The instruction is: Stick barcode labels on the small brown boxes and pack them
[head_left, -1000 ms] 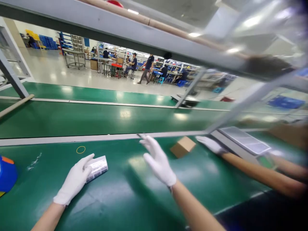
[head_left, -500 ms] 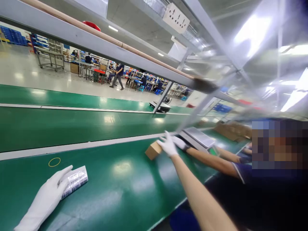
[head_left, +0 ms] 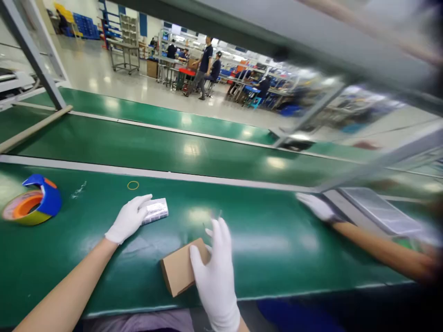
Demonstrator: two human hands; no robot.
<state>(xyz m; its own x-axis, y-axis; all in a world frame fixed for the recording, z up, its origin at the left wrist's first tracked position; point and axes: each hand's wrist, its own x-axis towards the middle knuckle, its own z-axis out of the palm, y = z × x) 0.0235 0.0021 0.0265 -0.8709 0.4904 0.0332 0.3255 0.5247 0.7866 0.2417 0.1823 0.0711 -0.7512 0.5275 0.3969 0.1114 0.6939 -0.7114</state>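
My left hand (head_left: pixel 128 218), in a white glove, is closed on a roll of printed labels (head_left: pixel 156 210) lying on the green work surface (head_left: pixel 263 249). Its thumb and fingers cover the roll's left end. My right hand (head_left: pixel 215 272), also gloved in white, grips a small brown cardboard box (head_left: pixel 180 266) close to the near edge. The thumb lies across the box's top, while the other fingers reach over its far right side and are partly hidden. A thin yellow rubber band (head_left: pixel 133 185) lies just beyond my left hand.
A tape dispenser with blue sides (head_left: pixel 43 200) stands at the left. On the right, a co-worker's gloved hand (head_left: pixel 316 206) rests by a weighing scale (head_left: pixel 380 210). A white ledge (head_left: pixel 169 175) runs along the back, with slanted metal posts and a blurred overhead beam (head_left: pixel 277 27).
My right hand has drawn the cardboard box away from the co-worker's hand, back in front of me. My view has swung left, bringing the tape dispenser in. The left hand keeps the label roll.
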